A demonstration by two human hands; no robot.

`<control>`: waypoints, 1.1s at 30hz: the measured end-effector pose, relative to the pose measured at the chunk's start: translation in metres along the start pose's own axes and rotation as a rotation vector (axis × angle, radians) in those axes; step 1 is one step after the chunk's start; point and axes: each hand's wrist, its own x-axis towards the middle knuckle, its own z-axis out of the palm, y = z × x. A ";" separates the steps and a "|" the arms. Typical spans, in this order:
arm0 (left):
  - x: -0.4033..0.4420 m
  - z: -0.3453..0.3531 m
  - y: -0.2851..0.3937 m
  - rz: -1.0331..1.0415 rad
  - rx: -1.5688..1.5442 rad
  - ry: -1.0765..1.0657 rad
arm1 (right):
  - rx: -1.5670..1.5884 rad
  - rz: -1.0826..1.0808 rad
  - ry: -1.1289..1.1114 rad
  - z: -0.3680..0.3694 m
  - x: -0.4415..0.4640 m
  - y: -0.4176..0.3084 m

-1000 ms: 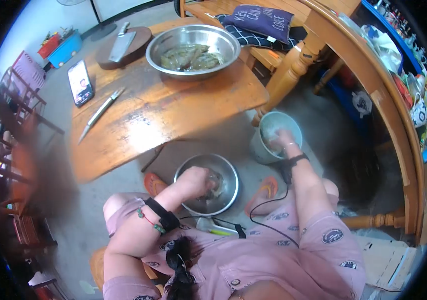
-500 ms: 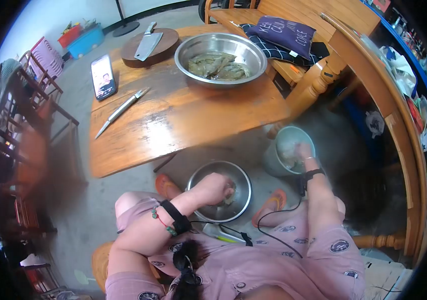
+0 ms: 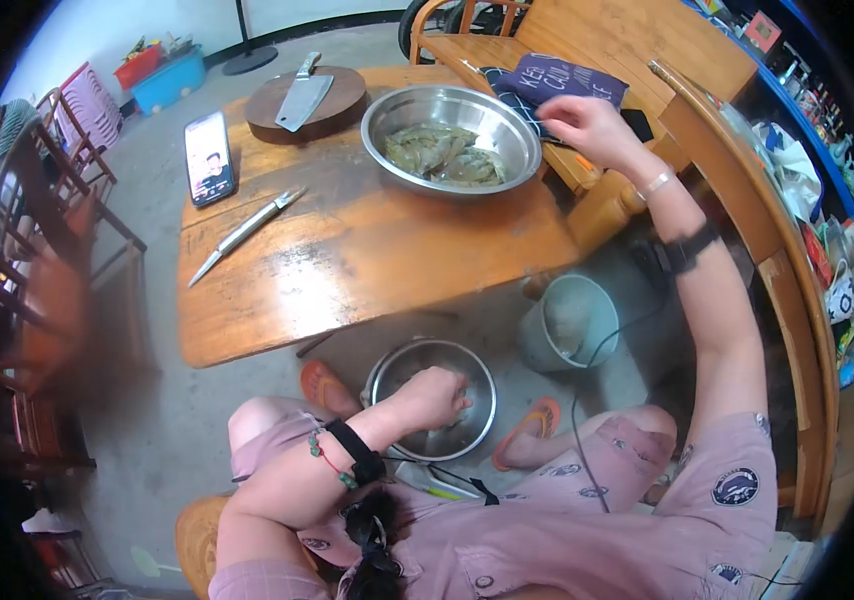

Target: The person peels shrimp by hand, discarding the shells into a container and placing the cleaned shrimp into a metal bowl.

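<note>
My left hand (image 3: 435, 397) is closed above the steel bowl (image 3: 492, 405) on the floor; its curled fingers hide whatever they hold. Raised over the table's right side, my right hand (image 3: 582, 128) is empty, fingers apart, beside the rim of the large steel bowl (image 3: 379, 160). That bowl contains several grey-green shrimp (image 3: 442, 155). A light green bucket (image 3: 599, 318) stands on the floor below my right forearm, with something pale inside. The peeler-like metal tool with a pointed end (image 3: 245, 232) lies on the wooden table (image 3: 347, 262).
A cleaver (image 3: 304, 98) rests on a round chopping board (image 3: 347, 93). Left of it is a phone (image 3: 209, 160). Behind the table stands a wooden bench (image 3: 637, 45) with cushions. A cable hangs near the bucket. Chairs stand at the left.
My right hand has come out of the bucket and moved up to the large bowl's right rim. My left hand stays over the floor bowl, closed.
</note>
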 end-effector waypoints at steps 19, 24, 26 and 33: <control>-0.015 -0.016 0.005 0.046 -0.087 0.066 | -0.396 -0.061 -0.686 0.125 0.157 0.010; -0.011 -0.007 -0.002 0.070 -0.078 0.094 | -0.424 0.105 -0.871 0.112 0.159 -0.014; -0.008 -0.009 -0.001 0.011 -0.091 0.024 | -0.284 0.373 -0.896 0.108 0.150 -0.025; -0.006 -0.011 -0.003 0.016 -0.071 0.035 | -0.326 0.145 -0.812 0.120 0.149 0.004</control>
